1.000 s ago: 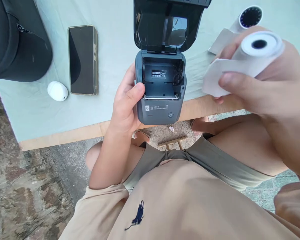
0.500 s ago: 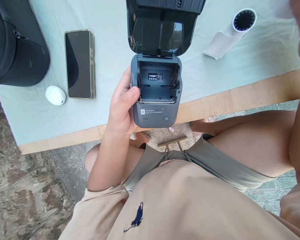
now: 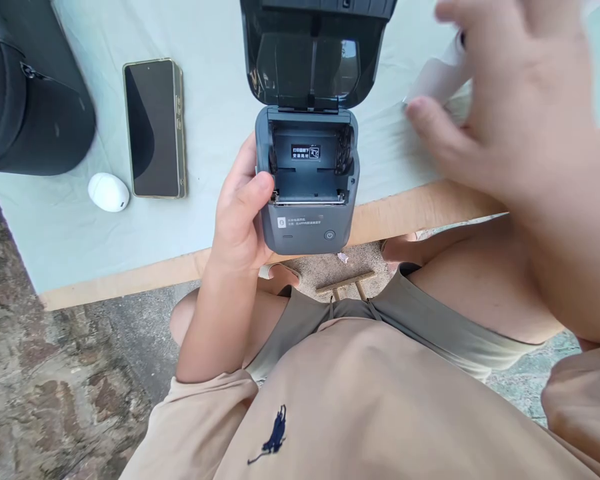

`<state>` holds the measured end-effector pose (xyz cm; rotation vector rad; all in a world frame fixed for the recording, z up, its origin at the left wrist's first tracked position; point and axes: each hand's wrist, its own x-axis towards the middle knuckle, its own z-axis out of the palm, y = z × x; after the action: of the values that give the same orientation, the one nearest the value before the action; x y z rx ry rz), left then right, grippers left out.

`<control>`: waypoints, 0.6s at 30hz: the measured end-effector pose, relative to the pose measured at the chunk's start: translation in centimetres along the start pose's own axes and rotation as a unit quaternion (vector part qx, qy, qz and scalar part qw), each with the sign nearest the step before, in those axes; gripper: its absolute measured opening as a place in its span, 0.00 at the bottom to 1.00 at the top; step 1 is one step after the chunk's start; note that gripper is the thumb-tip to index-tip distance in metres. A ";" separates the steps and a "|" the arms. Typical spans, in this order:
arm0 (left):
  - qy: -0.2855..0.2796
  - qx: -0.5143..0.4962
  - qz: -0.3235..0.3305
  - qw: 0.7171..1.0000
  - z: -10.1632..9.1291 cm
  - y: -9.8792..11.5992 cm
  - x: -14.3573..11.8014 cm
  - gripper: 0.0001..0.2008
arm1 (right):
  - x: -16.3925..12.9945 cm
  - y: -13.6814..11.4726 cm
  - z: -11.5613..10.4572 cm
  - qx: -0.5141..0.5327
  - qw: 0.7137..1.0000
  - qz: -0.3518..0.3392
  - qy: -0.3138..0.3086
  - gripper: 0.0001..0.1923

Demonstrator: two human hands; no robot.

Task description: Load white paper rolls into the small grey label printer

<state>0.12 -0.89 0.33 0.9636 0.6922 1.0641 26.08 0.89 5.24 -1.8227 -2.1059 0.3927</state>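
My left hand is closed around the left side of a small dark grey label printer, its thumb on the edge of the bay. The printer's tinted lid is swung up, and inside the bay I see only a small black label with white print. At the upper right my right hand, blurred by motion, is spread open over a white paper roll. It hides most of the roll, and I cannot tell whether the fingers touch it.
Left of the printer lie a phone and a white earbud case. A black zipped bag stands at the far left. The table has a pale cloth and a bare wooden front edge, with my legs below it.
My right hand has come in from the right edge to above the paper roll, now largely covering it. My left hand still holds the printer, which appears slightly further left.
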 end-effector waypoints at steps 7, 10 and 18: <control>0.002 -0.027 0.003 1.000 0.2 -0.1 0.0 0.21 | 0.8 -0.2 1.2 0.101 0.994 -0.011 0.050 0.34; 0.008 -0.013 0.008 1.000 0.1 -0.2 0.0 0.20 | 0.0 -1.2 0.8 0.366 0.929 -0.007 0.049 0.39; 0.021 -0.008 0.006 1.000 0.4 0.0 -0.2 0.18 | 0.6 -4.2 0.6 0.539 0.825 0.167 -0.025 0.13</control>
<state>0.37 -1.16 0.48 0.9335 0.7123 1.1016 21.99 0.84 6.48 -1.3914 -1.0759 1.3802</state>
